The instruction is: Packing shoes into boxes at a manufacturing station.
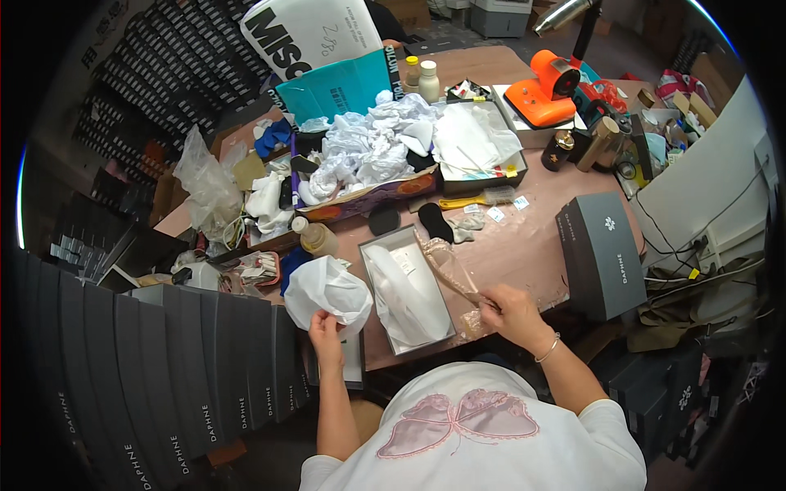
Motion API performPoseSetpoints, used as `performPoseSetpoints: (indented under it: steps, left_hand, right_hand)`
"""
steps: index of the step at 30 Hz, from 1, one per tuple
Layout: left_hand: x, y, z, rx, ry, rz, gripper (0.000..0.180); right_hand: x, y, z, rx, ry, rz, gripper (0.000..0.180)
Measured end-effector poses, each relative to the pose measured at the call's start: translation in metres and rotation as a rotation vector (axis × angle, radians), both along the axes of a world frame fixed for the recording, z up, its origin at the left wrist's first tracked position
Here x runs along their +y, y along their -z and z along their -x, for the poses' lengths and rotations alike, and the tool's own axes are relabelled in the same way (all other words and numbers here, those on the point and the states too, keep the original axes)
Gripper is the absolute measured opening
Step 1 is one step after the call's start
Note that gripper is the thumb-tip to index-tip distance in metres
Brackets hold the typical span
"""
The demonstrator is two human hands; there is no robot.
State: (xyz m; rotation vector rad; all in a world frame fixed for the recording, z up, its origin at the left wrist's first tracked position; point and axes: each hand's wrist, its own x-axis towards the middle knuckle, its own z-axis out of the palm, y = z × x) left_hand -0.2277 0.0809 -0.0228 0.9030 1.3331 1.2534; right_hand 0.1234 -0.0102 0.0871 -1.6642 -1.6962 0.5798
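Note:
My left hand (327, 335) pinches a crumpled sheet of white tissue paper (323, 286) left of the open shoebox. In my right hand (512, 313) is one end of a slim, pinkish-beige shoe (443, 263), which slants away along the box's right side. The open grey shoebox (446, 335) stands near the table's front edge. White tissue paper (409, 304) fills it, and what lies beneath is mostly hidden. Below the left hand, part of another grey box (353, 366) shows at the table edge.
A closed dark grey shoebox (602, 255) stands at the right. Behind are a carton of crumpled white paper (368, 147), a yellow-handled brush (476, 199), black sponges (384, 219) and an orange tool (544, 90). Stacked shoeboxes (196, 360) line the left. A bottle (315, 236) stands behind the tissue.

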Motion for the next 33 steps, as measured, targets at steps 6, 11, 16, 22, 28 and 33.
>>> performPoseSetpoints:
  steps: [6, 11, 16, 22, 28, 33]
  left_hand:
    - [0.014, -0.052, -0.027, 0.294, -0.035, -0.229, 0.026]
    - [0.004, -0.084, -0.038, 0.599, 0.027, -0.285, 0.026]
    - [-0.003, -0.064, -0.032, 0.938, 0.12, -0.428, 0.011]
    - [-0.002, -0.071, -0.036, 0.834, 0.114, -0.234, 0.032]
    - [0.015, -0.063, -0.021, 0.839, 0.08, -0.348, 0.022]
    - [0.007, -0.065, -0.03, 0.63, 0.093, -0.324, 0.019]
  right_hand:
    - [-0.027, 0.096, -0.062, -0.306, 0.108, 0.027, 0.021]
    - [-0.039, 0.137, -0.064, -0.335, 0.175, 0.255, 0.048]
    - [-0.025, 0.148, -0.046, -0.299, 0.265, 0.337, 0.092]
    - [-0.008, 0.211, -0.036, -0.355, 0.147, 0.321, 0.092]
    - [-0.023, 0.079, -0.016, 0.268, -0.171, 0.312, 0.072]
    - [0.004, 0.004, 0.039, 0.458, -0.585, 0.622, 0.061]
